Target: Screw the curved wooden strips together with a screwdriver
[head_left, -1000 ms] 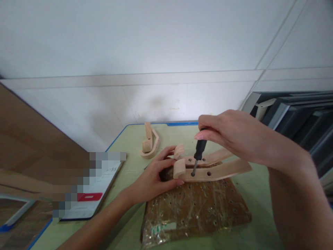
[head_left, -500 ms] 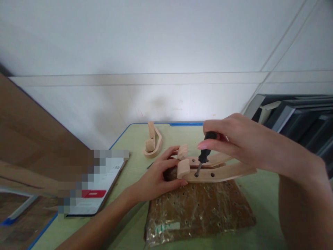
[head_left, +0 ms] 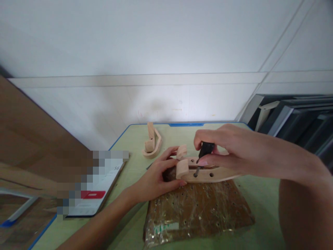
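My right hand (head_left: 221,149) is closed around the black handle of a screwdriver (head_left: 206,149), its thumb low on the handle. The shaft slants down to the left, and its tip sits at a hole in the nearer pale wooden piece (head_left: 200,174). A second, similar wooden piece (head_left: 182,151) lies just behind it, partly hidden by my hand. My left hand (head_left: 158,177) curls around the left ends of both pieces, thumb at the front. Beneath them is a brown block (head_left: 197,211) wrapped in clear plastic, dotted with small holes.
A hooked wooden piece (head_left: 152,142) lies at the back of the green table (head_left: 119,187). On the left is a device with a lit screen (head_left: 104,180), partly pixelated. Dark flat panels (head_left: 299,118) lean at the right, and a white wall rises behind.
My right hand has moved lower and slightly left, its fingers further down around the screwdriver, so less of the shaft shows. My left hand and the wooden pieces have hardly shifted.
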`<state>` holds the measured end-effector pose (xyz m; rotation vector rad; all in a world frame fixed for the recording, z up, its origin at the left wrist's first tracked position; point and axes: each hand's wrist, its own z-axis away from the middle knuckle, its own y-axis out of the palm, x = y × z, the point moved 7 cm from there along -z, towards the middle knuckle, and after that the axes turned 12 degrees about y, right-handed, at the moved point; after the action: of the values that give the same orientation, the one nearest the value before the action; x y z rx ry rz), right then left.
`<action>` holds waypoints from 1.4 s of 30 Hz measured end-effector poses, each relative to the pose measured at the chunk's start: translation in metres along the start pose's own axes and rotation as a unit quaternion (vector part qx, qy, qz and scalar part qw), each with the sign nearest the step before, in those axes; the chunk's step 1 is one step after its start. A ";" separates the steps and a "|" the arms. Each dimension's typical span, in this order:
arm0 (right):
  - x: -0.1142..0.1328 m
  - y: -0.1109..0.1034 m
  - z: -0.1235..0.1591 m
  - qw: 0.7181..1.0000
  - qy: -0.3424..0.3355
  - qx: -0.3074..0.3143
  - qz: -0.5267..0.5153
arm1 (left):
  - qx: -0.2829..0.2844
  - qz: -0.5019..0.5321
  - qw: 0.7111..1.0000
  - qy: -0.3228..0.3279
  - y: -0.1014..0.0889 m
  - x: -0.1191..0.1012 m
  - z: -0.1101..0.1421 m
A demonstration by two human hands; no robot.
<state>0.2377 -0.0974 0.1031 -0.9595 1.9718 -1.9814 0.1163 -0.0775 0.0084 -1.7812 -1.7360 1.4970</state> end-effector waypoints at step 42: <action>-0.021 -0.058 0.037 0.976 0.067 -0.186 0.087 | -0.034 0.068 0.995 -0.071 -0.024 -0.013 0.005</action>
<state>0.2919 -0.1104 0.1488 -0.7041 2.4667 -1.6551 0.1013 -0.0843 0.0300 -1.9036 -1.7841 1.6741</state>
